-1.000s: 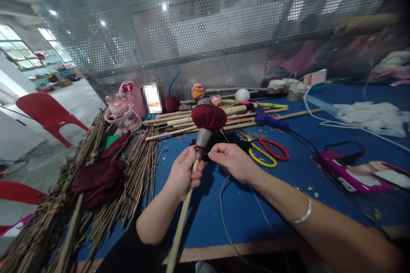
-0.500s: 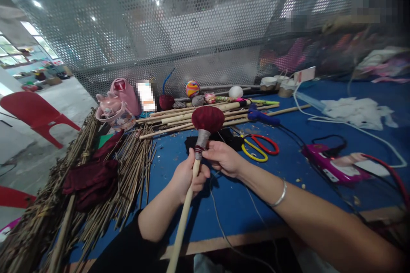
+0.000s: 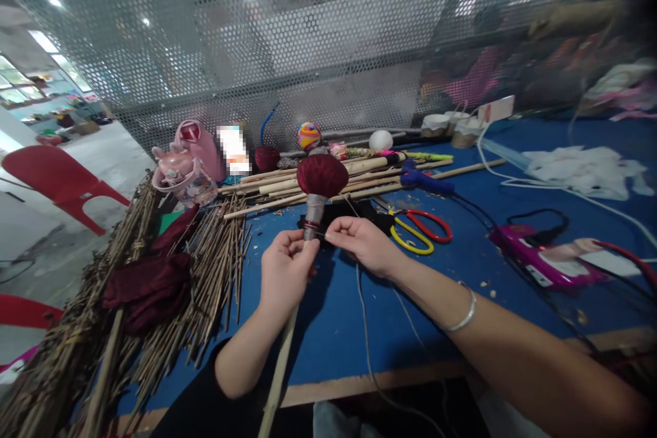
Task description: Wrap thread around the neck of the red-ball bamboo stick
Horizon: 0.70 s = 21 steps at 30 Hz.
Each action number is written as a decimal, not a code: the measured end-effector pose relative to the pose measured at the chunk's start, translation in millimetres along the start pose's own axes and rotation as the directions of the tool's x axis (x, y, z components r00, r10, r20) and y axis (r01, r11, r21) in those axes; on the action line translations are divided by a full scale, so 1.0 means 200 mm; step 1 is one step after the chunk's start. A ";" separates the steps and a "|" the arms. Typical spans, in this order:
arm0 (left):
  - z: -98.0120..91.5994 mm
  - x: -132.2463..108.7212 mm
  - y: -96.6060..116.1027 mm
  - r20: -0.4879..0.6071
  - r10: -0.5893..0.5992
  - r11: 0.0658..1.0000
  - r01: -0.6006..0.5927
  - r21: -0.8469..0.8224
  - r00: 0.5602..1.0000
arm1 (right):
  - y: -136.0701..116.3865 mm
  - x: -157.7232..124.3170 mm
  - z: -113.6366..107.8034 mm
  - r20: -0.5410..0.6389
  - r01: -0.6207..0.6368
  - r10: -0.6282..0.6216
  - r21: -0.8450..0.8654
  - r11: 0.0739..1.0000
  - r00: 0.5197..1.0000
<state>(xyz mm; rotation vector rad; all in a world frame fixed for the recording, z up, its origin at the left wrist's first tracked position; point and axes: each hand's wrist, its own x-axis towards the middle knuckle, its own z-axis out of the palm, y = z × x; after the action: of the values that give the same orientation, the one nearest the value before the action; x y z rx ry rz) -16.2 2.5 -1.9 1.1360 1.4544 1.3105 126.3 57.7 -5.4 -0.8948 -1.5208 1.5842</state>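
Observation:
My left hand (image 3: 290,267) is closed round a pale wooden stick (image 3: 280,369), just under its wrapped neck. A dark red, fabric-covered ball (image 3: 322,176) tops the stick, tilted slightly away from me. Grey string is wound in a band (image 3: 314,211) below the ball, with a few dark red turns lower down. My right hand (image 3: 364,243), wearing a silver bangle (image 3: 465,308) on the wrist, pinches a thin grey string just right of the band. A loose length of string (image 3: 364,328) hangs down past the table's edge.
Scissors (image 3: 418,233) with red and yellow handles lie right of my hands, near a blue glue gun (image 3: 426,179) and a purple power strip (image 3: 544,260). Bundled twigs (image 3: 215,287) and dark red cloth (image 3: 148,291) cover the left side. Wooden sticks (image 3: 267,202) lie behind.
My left hand has turned and slid up to the wrapped neck, its thumb now near the dark red turns. My right hand has drawn slightly right, with string taut between it and the band.

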 end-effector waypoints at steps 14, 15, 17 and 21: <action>-0.01 0.00 0.03 0.403 -0.072 0.854 0.265 -0.448 0.912 | 0.00 0.02 -0.01 0.204 -0.077 0.000 0.369 0.926 0.979; -0.01 0.00 0.03 0.447 -0.097 0.852 0.306 -0.425 0.889 | 0.00 0.01 -0.01 0.214 -0.076 -0.007 0.379 0.922 0.977; 0.00 -0.01 0.03 0.473 -0.155 0.861 0.354 -0.366 0.867 | 0.01 0.01 -0.01 0.183 -0.066 -0.003 0.370 0.927 0.983; 0.04 -0.04 0.01 0.256 -0.116 0.944 0.187 -0.273 0.960 | 0.03 0.01 0.00 0.106 -0.073 0.046 0.259 0.963 0.993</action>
<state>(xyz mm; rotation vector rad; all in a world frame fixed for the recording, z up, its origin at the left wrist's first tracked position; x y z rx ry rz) -7.1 -2.7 -1.0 0.9269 1.1050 1.1913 124.1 59.0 -12.3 -0.7276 -1.3193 1.8468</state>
